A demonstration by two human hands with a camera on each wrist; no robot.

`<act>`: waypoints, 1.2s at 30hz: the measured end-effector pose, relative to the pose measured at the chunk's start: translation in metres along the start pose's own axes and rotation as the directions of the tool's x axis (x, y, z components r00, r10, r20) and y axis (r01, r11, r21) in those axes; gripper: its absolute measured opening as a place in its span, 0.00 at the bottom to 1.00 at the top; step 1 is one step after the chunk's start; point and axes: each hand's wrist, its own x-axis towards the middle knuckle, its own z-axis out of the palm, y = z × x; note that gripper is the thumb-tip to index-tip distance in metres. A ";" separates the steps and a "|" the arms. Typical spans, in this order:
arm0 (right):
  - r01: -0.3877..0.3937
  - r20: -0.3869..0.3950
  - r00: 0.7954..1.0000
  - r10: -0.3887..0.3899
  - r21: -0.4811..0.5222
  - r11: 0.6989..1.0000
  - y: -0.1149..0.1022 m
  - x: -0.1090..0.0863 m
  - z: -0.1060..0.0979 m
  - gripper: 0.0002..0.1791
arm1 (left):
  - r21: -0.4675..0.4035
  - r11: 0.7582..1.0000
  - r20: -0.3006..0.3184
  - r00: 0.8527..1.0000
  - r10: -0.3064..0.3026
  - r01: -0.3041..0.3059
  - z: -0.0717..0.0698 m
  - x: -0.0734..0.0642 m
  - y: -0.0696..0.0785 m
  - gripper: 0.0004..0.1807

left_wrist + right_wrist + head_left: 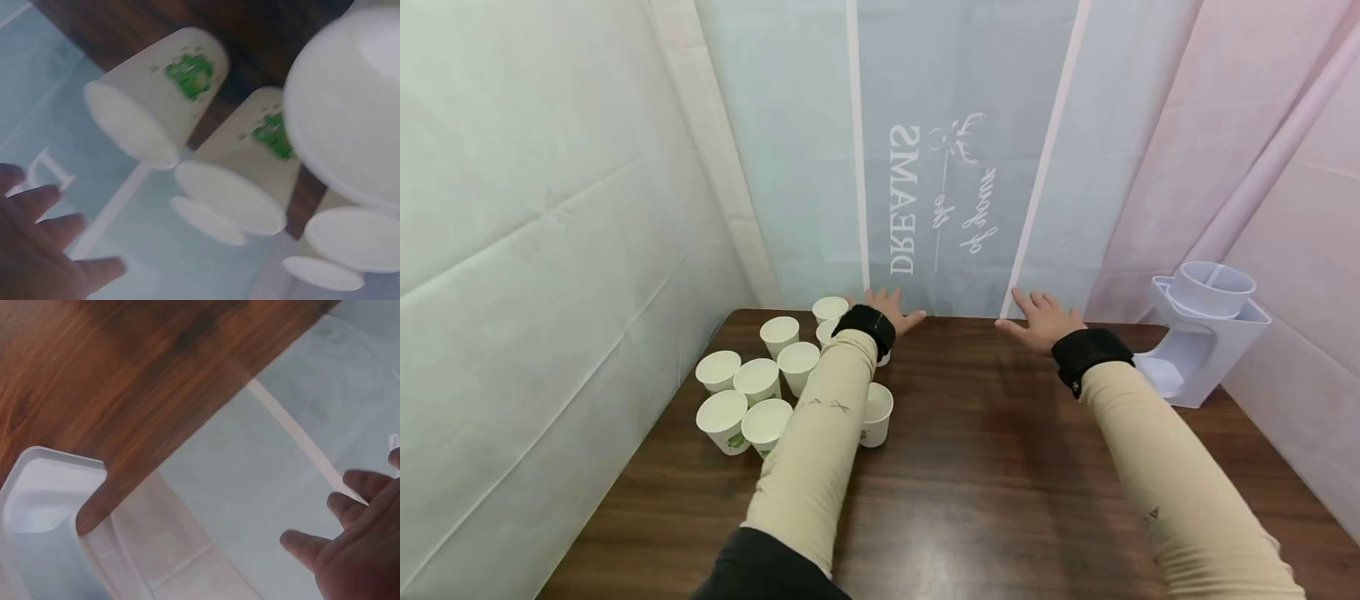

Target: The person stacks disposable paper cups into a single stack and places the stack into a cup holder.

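My left hand [891, 312] is held out over the far edge of the table, fingers spread, with nothing in it. Just beside and below it stand white paper cups [798, 358], upright and grouped at the left; the left forearm hides some of them. In the left wrist view, green prints show on two cups [187, 75], apart from the spread fingers [62, 230]. My right hand [1043, 323] reaches out near the far edge too, its fingers spread and holding nothing. To its right is a white stand [1210, 342] with a round cup-like top.
The brown wooden table [955, 483] ends at a blue-grey cloth backdrop [955, 67] with mirrored lettering. A white cloth wall [550, 250] borders the left side, and a pinkish cloth wall [1307, 250] the right.
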 end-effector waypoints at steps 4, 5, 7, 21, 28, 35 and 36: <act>0.044 0.001 0.999 -0.044 0.006 0.999 0.000 -0.009 -0.015 0.51 | 0.070 0.995 0.034 0.997 0.069 -0.071 -0.018 -0.003 0.001 0.43; 0.059 0.001 0.998 -0.059 0.012 0.998 0.000 -0.012 -0.019 0.50 | 0.084 0.992 0.041 0.995 0.093 -0.096 -0.023 -0.006 0.000 0.42; 0.093 0.002 0.996 -0.093 0.035 0.995 0.001 -0.020 -0.026 0.49 | 0.115 0.983 0.073 0.988 0.138 -0.146 -0.035 -0.013 -0.001 0.41; 0.105 -0.186 0.979 -0.079 0.136 0.985 0.061 -0.106 -0.068 0.38 | -0.101 0.935 0.066 0.935 0.348 -0.340 -0.115 -0.102 -0.051 0.39; 0.056 -0.389 0.921 0.021 0.186 0.981 0.102 -0.144 -0.059 0.31 | -0.217 0.907 -0.023 0.931 0.365 -0.361 -0.105 -0.146 -0.097 0.35; -0.145 -0.465 0.849 0.250 0.251 0.957 0.127 -0.166 -0.051 0.28 | -0.285 0.905 -0.117 0.948 0.296 -0.317 -0.072 -0.197 -0.134 0.32; -0.165 -0.471 0.836 0.282 0.274 0.947 0.130 -0.168 -0.049 0.28 | -0.296 0.904 -0.126 0.950 0.285 -0.310 -0.067 -0.205 -0.136 0.31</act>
